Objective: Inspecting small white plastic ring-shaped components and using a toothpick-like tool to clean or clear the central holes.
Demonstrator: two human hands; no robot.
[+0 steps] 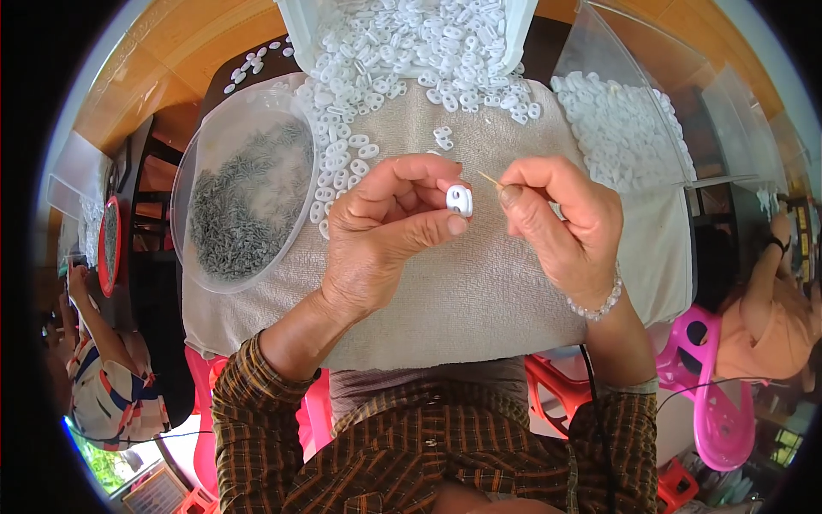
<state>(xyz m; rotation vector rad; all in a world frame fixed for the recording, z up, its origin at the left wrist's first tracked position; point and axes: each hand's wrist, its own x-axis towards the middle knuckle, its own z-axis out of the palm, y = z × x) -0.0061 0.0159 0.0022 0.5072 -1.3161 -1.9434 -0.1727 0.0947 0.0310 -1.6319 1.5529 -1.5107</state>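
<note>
Between the thumb and fingers of my left hand (372, 227) is a white two-hole cord lock (460, 200), its two dark holes showing. My right hand (569, 214) pinches a thin yellowish toothpick (489, 179) between thumb and forefinger. The toothpick's tip points left toward the cord lock, with a small gap between them. Both hands are above a beige towel (445, 317). Just beyond my left hand, a few loose white two-hole pieces (443, 138) lie on the towel.
A round clear tray (184, 244) of small grey spring-like pieces stands at left. At the back, a white tub (515, 43) spills white two-hole pieces. A clear box (685, 182) of white parts is at right. Other people (111, 377) sit on both sides; a pink stool (723, 428) stands right.
</note>
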